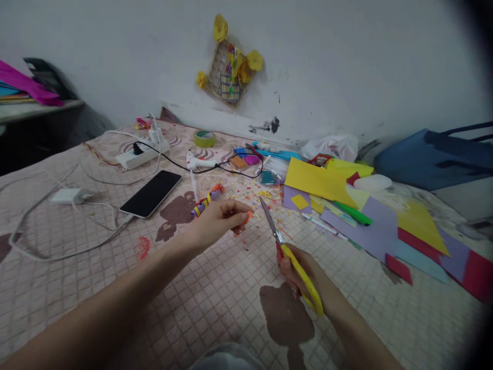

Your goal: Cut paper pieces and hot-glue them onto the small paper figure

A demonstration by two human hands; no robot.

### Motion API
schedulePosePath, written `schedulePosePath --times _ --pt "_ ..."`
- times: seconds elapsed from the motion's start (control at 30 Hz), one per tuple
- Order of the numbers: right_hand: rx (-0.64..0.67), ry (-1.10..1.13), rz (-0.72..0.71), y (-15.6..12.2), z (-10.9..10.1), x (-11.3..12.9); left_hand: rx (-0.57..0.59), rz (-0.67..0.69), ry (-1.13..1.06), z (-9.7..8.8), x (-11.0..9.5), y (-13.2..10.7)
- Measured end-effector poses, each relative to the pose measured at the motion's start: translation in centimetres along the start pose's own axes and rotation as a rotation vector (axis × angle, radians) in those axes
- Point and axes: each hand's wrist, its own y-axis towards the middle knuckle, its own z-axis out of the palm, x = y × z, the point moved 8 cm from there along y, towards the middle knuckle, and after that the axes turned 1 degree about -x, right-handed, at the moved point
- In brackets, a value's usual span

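Note:
My left hand (219, 221) is closed in a pinch on a small orange paper piece (249, 216), mostly covered by the fingers. In my right hand (304, 272) is a pair of scissors (287, 252) with yellow and red handles, its blades pointing up and away, close to the orange piece but apart from it. Just beyond my left hand lies a purple roll (206, 203) wound with yellow strips, orange at its end. Tiny coloured paper scraps (265, 194) are scattered beyond the scissor tips.
At left lie a phone (151, 194) on a cable, a white charger (71, 196) and a power strip (142, 154). A glue gun (200, 162) and green tape roll (204, 138) are farther back. Coloured sheets (370, 231), a green marker (352, 212) and a blue bag (427, 159) occupy the right.

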Motion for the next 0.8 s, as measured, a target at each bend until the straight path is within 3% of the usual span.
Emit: schedulePosePath --times 0.23,0.3,0.43,0.5,0.7,0.8 --pt "-0.048 -0.108 -0.059 0.2 -0.8 0.5 0.039 -0.086 -0.175 0.6 0.8 -0.2" --pt "-0.158 -0.270 -0.073 0.6 -2.3 0.3 0.038 -0.114 -0.202 0.7 1.0 -0.2" --pt "-0.439 -0.708 0.036 0.9 -6.1 -1.2 0.030 -0.157 -0.229 0.8 1.4 -0.2" --pt "-0.518 -0.813 -0.004 1.1 -7.1 -1.5 0.031 -0.161 -0.240 0.9 1.5 -0.2" --pt "-0.565 -0.870 -0.145 1.6 -8.1 -1.6 0.008 -0.149 -0.227 1.2 1.9 -0.3" --pt "-0.634 -0.804 -0.234 0.9 -7.7 -0.3 0.016 -0.153 -0.247 1.8 2.4 -0.4"
